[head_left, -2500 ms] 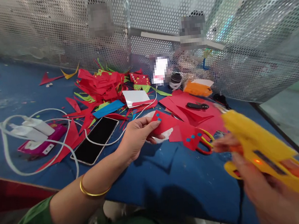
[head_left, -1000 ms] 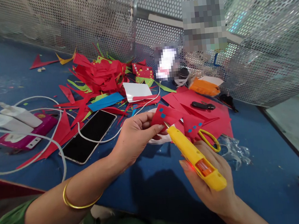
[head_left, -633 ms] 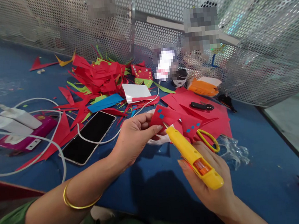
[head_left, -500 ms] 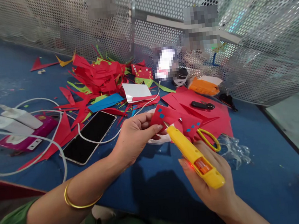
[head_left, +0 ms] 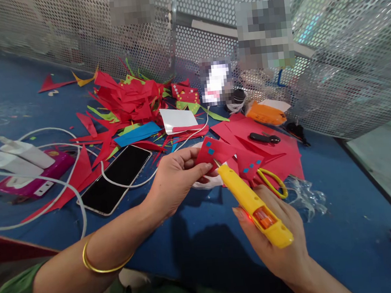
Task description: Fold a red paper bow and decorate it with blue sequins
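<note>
My left hand point(head_left: 178, 178) pinches a red paper piece point(head_left: 220, 149) with small blue diamonds on it. My right hand point(head_left: 276, 231) is wrapped round a yellow pen-like tool point(head_left: 243, 195) with an orange window and a red light near its grip. The tool's thin metal tip is at the lower edge of the red paper, close to my left fingertips. Another red piece with blue diamonds point(head_left: 250, 163) lies just to the right of it. Yellow-handled scissors point(head_left: 273, 182) show partly behind my right hand. A white round object point(head_left: 212, 180) is partly hidden under the paper.
Red paper scraps point(head_left: 129, 100) are heaped at the back, near a white card point(head_left: 179, 119). A dark phone point(head_left: 117, 179) and white chargers point(head_left: 13, 164) with looping cables lie left. Red sheets point(head_left: 289, 156), an orange packet point(head_left: 265, 113) and clear plastic point(head_left: 306, 195) lie right. A perforated metal screen point(head_left: 206, 46) stands behind.
</note>
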`<action>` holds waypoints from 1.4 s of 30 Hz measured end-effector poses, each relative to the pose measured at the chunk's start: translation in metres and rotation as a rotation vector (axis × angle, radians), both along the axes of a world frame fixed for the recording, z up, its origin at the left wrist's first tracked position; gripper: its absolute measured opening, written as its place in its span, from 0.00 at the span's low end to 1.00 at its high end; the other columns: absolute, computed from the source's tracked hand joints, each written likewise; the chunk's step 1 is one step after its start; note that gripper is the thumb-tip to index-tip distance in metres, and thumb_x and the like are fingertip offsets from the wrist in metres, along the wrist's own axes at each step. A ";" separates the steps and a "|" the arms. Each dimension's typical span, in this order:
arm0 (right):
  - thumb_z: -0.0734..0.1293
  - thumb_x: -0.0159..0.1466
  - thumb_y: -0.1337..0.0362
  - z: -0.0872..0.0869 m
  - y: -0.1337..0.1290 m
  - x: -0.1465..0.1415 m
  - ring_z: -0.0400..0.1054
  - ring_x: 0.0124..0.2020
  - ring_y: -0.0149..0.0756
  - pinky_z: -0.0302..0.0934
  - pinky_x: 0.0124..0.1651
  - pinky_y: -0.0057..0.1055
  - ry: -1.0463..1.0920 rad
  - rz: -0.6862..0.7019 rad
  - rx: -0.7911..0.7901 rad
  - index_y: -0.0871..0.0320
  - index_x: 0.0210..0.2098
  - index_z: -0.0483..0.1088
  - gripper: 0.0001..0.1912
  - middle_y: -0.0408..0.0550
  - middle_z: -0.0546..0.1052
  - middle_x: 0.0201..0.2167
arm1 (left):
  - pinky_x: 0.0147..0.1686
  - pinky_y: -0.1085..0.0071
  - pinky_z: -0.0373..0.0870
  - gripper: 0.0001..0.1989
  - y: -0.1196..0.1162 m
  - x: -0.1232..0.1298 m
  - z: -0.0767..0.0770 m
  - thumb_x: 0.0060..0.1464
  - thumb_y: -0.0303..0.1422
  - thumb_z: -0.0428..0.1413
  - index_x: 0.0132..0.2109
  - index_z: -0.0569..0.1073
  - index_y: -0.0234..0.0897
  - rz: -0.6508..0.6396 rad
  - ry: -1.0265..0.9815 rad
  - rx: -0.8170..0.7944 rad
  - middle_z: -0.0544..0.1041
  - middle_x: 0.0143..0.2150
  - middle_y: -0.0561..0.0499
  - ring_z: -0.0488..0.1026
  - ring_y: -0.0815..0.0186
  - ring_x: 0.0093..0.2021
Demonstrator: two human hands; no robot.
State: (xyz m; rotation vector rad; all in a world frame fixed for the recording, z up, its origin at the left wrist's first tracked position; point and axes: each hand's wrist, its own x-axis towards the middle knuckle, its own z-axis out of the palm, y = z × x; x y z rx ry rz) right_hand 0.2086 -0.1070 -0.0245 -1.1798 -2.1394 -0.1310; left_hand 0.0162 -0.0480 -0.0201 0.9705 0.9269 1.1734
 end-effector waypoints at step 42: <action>0.64 0.68 0.61 0.002 -0.001 0.000 0.64 0.21 0.29 0.58 0.24 0.28 -0.012 0.000 0.020 0.55 0.31 0.62 0.10 0.40 0.67 0.23 | 0.32 0.76 0.75 0.10 -0.001 0.000 -0.002 0.50 0.28 0.65 0.42 0.80 0.34 0.006 -0.009 0.009 0.84 0.35 0.50 0.80 0.67 0.33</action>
